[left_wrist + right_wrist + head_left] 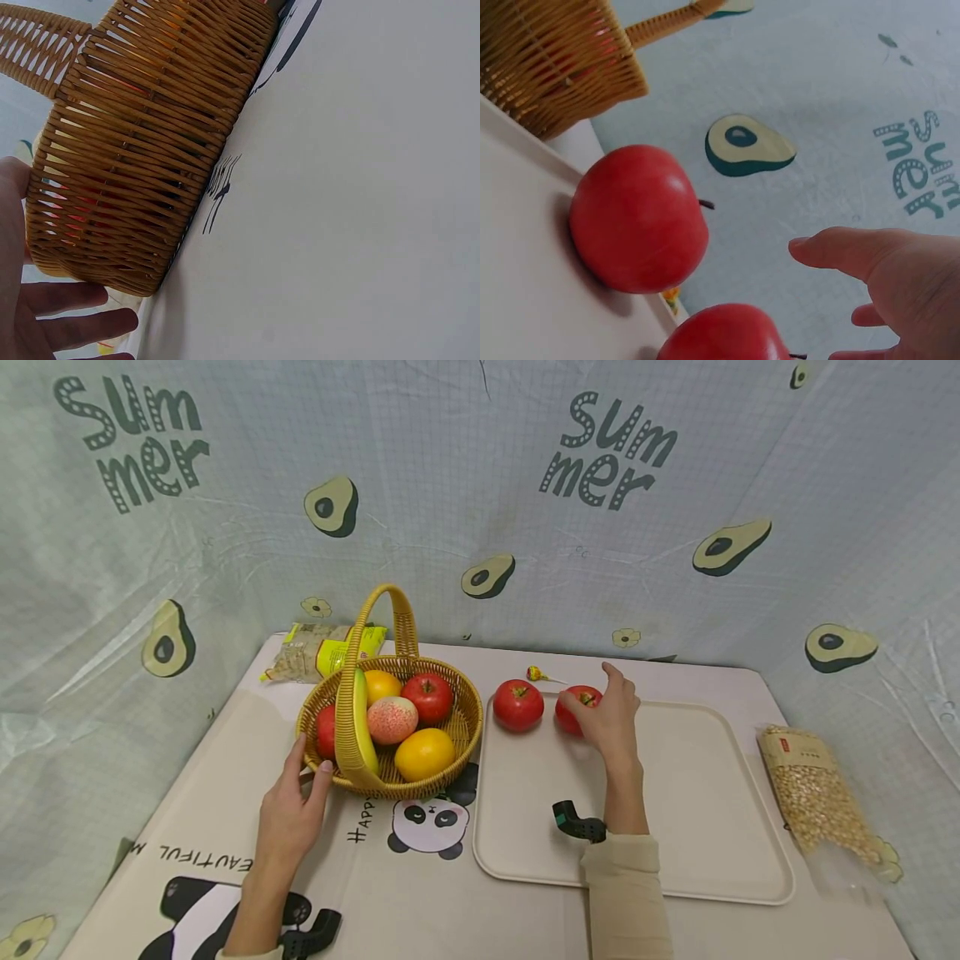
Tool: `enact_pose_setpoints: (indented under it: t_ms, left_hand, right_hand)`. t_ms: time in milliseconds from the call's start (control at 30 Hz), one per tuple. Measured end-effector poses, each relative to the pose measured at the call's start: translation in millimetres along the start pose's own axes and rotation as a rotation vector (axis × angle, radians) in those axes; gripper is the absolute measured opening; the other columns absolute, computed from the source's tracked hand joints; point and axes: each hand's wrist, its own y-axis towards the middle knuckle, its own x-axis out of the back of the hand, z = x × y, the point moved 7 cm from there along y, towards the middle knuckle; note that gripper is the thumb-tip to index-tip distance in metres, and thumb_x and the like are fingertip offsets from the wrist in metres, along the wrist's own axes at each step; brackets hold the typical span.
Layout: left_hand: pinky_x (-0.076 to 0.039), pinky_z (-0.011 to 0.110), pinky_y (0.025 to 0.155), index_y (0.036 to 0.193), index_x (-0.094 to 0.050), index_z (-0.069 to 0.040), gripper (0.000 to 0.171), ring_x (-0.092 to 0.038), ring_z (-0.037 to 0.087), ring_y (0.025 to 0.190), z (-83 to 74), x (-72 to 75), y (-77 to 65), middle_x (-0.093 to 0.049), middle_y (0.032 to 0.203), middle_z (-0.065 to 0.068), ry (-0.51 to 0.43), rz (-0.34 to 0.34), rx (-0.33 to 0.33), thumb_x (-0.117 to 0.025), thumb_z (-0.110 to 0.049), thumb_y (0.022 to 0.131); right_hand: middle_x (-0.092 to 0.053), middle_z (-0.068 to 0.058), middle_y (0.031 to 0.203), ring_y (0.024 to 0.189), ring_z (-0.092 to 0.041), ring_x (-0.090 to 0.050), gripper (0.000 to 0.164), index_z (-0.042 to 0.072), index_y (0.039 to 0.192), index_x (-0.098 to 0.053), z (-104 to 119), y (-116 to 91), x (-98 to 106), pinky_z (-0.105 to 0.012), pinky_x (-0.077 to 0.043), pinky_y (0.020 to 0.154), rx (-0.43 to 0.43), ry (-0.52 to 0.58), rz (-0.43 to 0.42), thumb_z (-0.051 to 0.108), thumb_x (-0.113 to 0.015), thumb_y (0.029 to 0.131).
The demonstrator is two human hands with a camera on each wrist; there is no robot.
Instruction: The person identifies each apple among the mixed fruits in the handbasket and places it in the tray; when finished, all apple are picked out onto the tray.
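Observation:
A yellow wicker basket (468,739) holds a banana (363,731), a peach (392,720), red apples and yellow-orange fruits. My left hand (291,817) is at its lower left side, thumb by the rim and fingers straight along the outside; the left wrist view shows the fingers (88,328) spread beside the woven wall. On the beige tray (705,802) sit two red apples, one at the far left corner (517,706) and another (573,714) to its right. Over that second apple hovers my right hand (615,714), thumb and fingers spread; the right wrist view shows it apart from the apples.
A lollipop (534,673) lies behind the tray. Behind the basket is a yellow-and-clear bag (303,656) of food. Right of the tray rests a bag of pale grains or beans (813,785). Printed sheeting (420,510) walls in the table at the back and sides.

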Motion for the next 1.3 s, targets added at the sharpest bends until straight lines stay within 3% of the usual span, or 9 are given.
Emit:
enact_pose_setpoints:
  t_ms: [433, 800, 1300]
  left_hand:
    - [-0.04, 0.063, 0.109, 0.161, -0.022, -0.016, 0.066, -0.057, 0.048, 0.125, 1.3, -0.5, 0.5, -0.041, 0.155, 0.025, 0.0, 0.001, 0.003, -0.042, -0.045, 0.105]
    - [-0.04, 0.063, 0.109, 0.161, -0.021, -0.017, 0.066, -0.057, 0.048, 0.125, 2.5, -1.6, 1.5, -0.041, 0.155, 0.025, 0.001, 0.004, 0.003, -0.042, -0.045, 0.105]
    - [-0.042, 0.063, 0.108, 0.161, -0.022, -0.016, 0.066, -0.059, 0.048, 0.123, 3.0, -0.9, 1.3, -0.042, 0.154, 0.025, -0.004, -0.006, -0.006, -0.043, -0.044, 0.105]
  right_hand:
    - [-0.036, -0.017, 0.155, 0.143, -0.033, -0.033, 0.078, 0.008, 0.153, -0.035, 35.0, -14.1, -2.6, -0.055, -0.042, 0.114, 0.144, 0.1, -0.062, 0.036, -0.071, 0.089]
    - [-0.04, -0.015, 0.153, 0.137, -0.033, -0.04, 0.076, 0.008, 0.152, -0.037, 59.2, -26.6, -16.5, -0.053, -0.044, 0.111, 0.26, 0.131, -0.027, 0.033, -0.072, 0.089]
    - [-0.043, -0.01, 0.151, 0.138, -0.029, -0.042, 0.077, 0.013, 0.151, -0.039, 81.9, -41.4, -40.9, -0.053, -0.046, 0.111, 0.312, 0.1, 0.064, 0.031, -0.077, 0.086]
